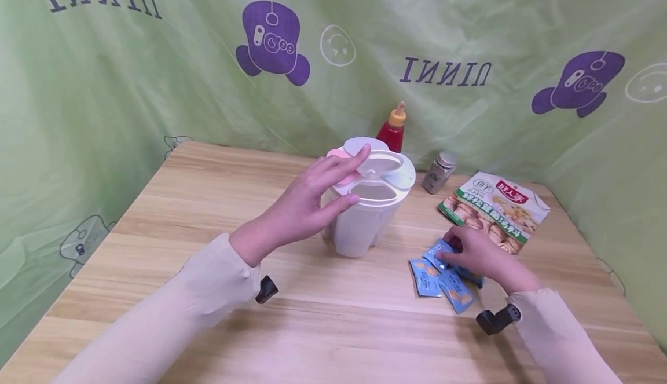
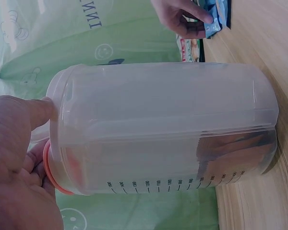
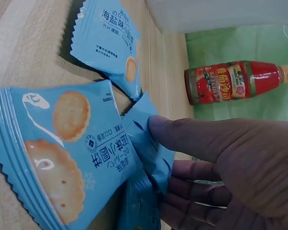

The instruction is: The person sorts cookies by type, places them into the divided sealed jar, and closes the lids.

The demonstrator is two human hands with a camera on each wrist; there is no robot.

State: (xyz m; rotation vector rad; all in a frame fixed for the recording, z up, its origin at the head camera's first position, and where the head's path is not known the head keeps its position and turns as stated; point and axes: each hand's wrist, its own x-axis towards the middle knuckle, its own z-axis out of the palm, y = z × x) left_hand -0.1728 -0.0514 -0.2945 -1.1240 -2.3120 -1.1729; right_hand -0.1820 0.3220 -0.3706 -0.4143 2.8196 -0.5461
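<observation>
A translucent storage canister (image 1: 359, 230) stands upright, its top divided into white and pink lids. One white flap lid (image 1: 380, 164) is raised over its opening. My left hand (image 1: 304, 201) reaches across the top, forefinger extended at the raised flap and thumb at the near rim. Brown contents (image 2: 235, 155) show low in one compartment in the left wrist view. To the right, my right hand (image 1: 482, 252) pinches a small blue biscuit packet (image 3: 151, 143) between thumb and fingers. Several similar biscuit packets (image 3: 67, 148) lie around and under it on the table.
Behind the canister stands a red sauce bottle (image 1: 392, 134) with a yellow cap. A small spice jar (image 1: 439, 172) and a printed food pouch (image 1: 495, 210) are at the right rear. Green printed fabric (image 1: 198, 83) hangs along the wooden table's (image 1: 292, 337) back edge.
</observation>
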